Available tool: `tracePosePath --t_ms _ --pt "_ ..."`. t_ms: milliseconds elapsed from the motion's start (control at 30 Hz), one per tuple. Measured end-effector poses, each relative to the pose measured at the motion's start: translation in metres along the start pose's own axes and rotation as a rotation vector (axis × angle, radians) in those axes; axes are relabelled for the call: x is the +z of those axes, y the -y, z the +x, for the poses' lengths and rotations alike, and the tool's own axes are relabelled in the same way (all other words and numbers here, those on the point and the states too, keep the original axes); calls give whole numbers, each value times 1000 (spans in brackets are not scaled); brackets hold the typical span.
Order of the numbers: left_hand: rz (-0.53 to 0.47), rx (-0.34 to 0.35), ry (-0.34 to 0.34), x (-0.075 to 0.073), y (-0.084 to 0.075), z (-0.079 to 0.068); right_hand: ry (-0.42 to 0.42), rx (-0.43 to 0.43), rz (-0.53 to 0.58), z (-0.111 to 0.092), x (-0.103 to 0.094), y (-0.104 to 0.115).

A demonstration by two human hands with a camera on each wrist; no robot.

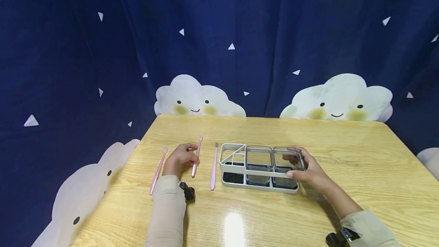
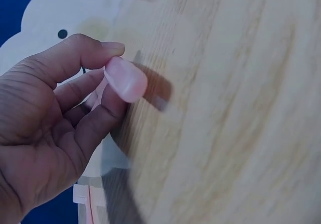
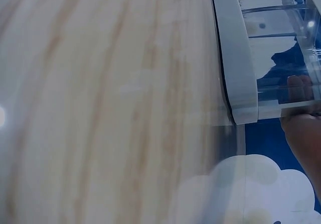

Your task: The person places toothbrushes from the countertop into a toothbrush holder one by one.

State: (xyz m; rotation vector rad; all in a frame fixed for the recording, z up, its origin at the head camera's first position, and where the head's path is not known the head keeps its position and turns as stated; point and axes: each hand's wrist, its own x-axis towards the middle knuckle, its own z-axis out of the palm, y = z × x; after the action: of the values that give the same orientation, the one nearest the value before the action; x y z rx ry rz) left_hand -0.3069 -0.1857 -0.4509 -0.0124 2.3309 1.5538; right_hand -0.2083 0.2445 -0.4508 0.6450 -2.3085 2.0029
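Note:
My left hand (image 1: 179,157) pinches a pink toothbrush (image 1: 194,170) between thumb and fingers, over the left part of the table. In the left wrist view the rounded handle end of this toothbrush (image 2: 128,81) points toward the camera. My right hand (image 1: 310,171) grips the right end of a white toothbrush holder (image 1: 253,172), thumb at the front and fingers behind. Two clear cups (image 1: 259,148) sit in the holder, beside a section split by slanted dividers. The holder's white base (image 3: 238,58) and part of my right hand (image 3: 303,133) show in the right wrist view.
A second pink toothbrush (image 1: 158,170) lies left of my left hand. Another toothbrush (image 1: 214,170), pinkish purple, lies between that hand and the holder. The wooden table (image 1: 274,216) ends at a dark blue curtain (image 1: 212,18) with clouds on it.

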Motion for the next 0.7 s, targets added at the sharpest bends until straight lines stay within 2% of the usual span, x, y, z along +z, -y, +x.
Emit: tracePosePath --t_ms 133,300,500,700 --pt "-28 5 12 -2 3 1 -2 3 1 0 0 0" --pt "-92 -15 -27 -4 6 4 4 -1 8 -1 0 1" --pt "-194 -29 -53 -9 3 0 24 -24 10 2 2 3" --pt "-244 -60 -81 -9 0 -3 10 5 -15 0 1 2"
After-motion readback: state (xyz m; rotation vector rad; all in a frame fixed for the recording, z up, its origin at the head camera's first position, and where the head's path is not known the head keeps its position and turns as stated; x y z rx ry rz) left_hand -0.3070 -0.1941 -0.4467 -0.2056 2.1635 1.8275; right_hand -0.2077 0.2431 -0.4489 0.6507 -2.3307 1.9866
